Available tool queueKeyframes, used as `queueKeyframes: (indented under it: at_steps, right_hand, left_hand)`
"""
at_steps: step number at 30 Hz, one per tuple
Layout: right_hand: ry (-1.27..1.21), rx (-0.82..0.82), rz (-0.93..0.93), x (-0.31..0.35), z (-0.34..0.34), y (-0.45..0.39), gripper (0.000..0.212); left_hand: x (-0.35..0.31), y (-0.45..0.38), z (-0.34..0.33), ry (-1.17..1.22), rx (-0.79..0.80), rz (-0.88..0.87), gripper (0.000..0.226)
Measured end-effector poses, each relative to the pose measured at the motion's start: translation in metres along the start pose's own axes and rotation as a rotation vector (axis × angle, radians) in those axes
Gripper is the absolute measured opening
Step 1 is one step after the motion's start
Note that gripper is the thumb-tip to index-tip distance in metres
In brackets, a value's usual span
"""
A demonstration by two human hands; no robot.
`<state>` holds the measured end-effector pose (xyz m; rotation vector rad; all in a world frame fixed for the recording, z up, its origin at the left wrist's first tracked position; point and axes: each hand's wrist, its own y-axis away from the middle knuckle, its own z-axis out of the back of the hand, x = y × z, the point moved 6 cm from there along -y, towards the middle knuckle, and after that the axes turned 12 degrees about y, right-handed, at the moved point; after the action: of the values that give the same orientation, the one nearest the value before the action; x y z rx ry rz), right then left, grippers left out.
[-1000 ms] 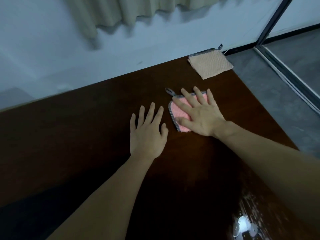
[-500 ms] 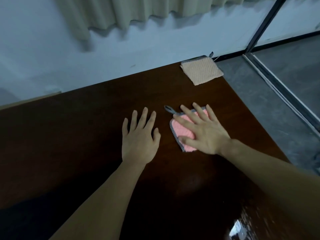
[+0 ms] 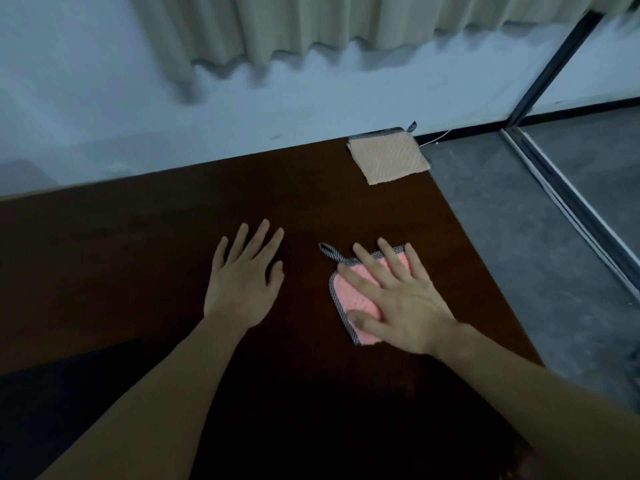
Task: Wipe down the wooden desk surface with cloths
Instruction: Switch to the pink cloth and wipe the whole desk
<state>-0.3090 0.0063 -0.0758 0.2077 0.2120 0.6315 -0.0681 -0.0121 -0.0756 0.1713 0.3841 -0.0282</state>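
A pink cloth [image 3: 351, 296] with a grey checked border and a hanging loop lies flat on the dark wooden desk [image 3: 138, 258]. My right hand [image 3: 398, 299] presses down on it with straight, spread fingers and covers most of it. My left hand [image 3: 242, 275] rests flat on the bare wood to the left of the cloth, fingers straight, holding nothing. A beige cloth [image 3: 389, 159] with the same grey border lies at the desk's far right corner, away from both hands.
The desk's right edge [image 3: 485, 271] runs diagonally close to my right hand, with grey floor [image 3: 540, 258] beyond it. A white wall [image 3: 104, 109] and a curtain [image 3: 277, 26] stand behind the desk. A dark-framed glass partition [image 3: 554, 64] is at the far right.
My right hand has slid the pink cloth toward me and slightly right along the desk. My left hand has stayed flat on the wood, drifting a little away from the cloth.
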Motion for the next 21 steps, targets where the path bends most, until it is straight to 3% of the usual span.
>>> queueKeyframes:
  at_steps: [5, 13, 21]
  right_hand:
    - [0.024, 0.010, 0.021, -0.023, -0.004, -0.010, 0.071]
    - [0.050, 0.004, -0.137, -0.087, 0.002, -0.069, 0.076]
    - [0.015, 0.045, -0.073, -0.059, -0.010, 0.011, 0.069]
  left_hand:
    - [0.001, 0.000, 0.000, 0.016, -0.027, -0.015, 0.057]
    - [0.004, 0.002, -0.002, 0.031, -0.060, -0.030, 0.056]
    - [0.001, 0.002, 0.001, 0.034, -0.019, -0.015, 0.057]
